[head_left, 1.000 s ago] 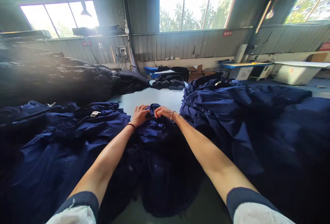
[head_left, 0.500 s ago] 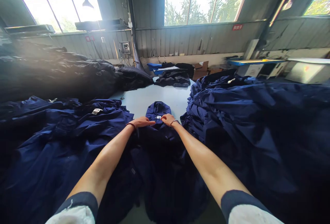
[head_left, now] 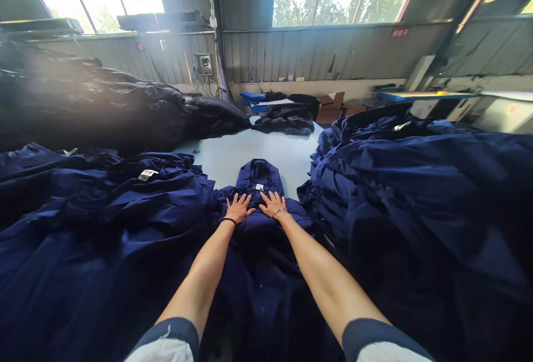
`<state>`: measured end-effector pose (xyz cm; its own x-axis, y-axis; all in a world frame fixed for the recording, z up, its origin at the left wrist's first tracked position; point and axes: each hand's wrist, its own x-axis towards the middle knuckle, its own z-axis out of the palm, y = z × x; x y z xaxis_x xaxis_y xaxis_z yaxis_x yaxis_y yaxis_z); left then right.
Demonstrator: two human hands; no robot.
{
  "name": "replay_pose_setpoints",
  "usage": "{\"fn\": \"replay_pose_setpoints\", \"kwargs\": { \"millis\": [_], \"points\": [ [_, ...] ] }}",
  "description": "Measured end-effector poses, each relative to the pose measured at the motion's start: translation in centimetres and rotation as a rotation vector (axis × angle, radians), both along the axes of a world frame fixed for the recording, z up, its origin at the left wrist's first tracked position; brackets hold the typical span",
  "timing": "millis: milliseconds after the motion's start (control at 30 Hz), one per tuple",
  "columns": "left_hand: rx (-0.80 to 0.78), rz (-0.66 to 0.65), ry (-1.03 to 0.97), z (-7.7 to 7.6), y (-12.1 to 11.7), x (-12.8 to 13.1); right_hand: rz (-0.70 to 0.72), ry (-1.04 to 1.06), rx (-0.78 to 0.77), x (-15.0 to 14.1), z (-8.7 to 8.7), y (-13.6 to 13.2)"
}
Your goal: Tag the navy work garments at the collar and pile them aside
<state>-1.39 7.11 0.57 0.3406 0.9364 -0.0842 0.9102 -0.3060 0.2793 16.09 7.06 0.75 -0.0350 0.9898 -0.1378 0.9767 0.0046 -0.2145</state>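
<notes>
A navy hooded garment (head_left: 260,251) lies spread flat on the pale table (head_left: 233,156) straight ahead of me, hood (head_left: 260,173) pointing away, a small white label at its neck. My left hand (head_left: 238,208) rests flat on the fabric just below the hood, fingers spread, a dark bead bracelet on the wrist. Beside it my right hand (head_left: 272,204) also lies flat with fingers apart, a thin bangle on its wrist. Both palms press on the upper chest of the garment and hold nothing.
Heaps of navy garments rise on the left (head_left: 95,223) and right (head_left: 416,195). Black garments are piled at the far left (head_left: 104,112) and at the table's far end (head_left: 287,120). Work tables (head_left: 428,98) stand along the back wall under windows.
The hood was unfolded and laid out away from me. Both hands went from pinching at the neck to lying flat and spread on the garment. My view moved closer.
</notes>
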Motion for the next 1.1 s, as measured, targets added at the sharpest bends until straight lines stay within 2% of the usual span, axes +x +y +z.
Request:
{"fn": "replay_pose_setpoints", "kwargs": {
  "millis": [167,567,700,833,967,1033,1100],
  "points": [
    [-0.047,0.031,0.023,0.1,-1.8,1.0,0.030,0.013,-0.032,0.7,0.2,-1.4],
    [-0.066,0.043,0.106,0.1,-10.9,4.3,-0.010,0.141,-0.001,3.4,0.8,-9.5],
    [-0.057,0.038,0.145,0.6,-13.0,4.5,-0.054,0.200,0.036,3.2,1.3,-10.6],
    [-0.001,-0.027,0.189,2.6,-12.5,4.5,-0.122,0.221,0.097,2.6,2.0,-9.4],
    [0.143,-0.038,0.124,4.3,-9.6,5.1,-0.166,0.263,0.322,2.3,1.3,-6.5],
    [0.178,-0.031,0.004,4.1,-7.8,5.6,-0.213,0.306,0.405,2.3,0.1,-5.2],
    [0.204,-0.036,-0.132,2.9,-6.2,5.8,-0.251,0.346,0.459,2.4,-1.6,-4.3]
  ]
}}
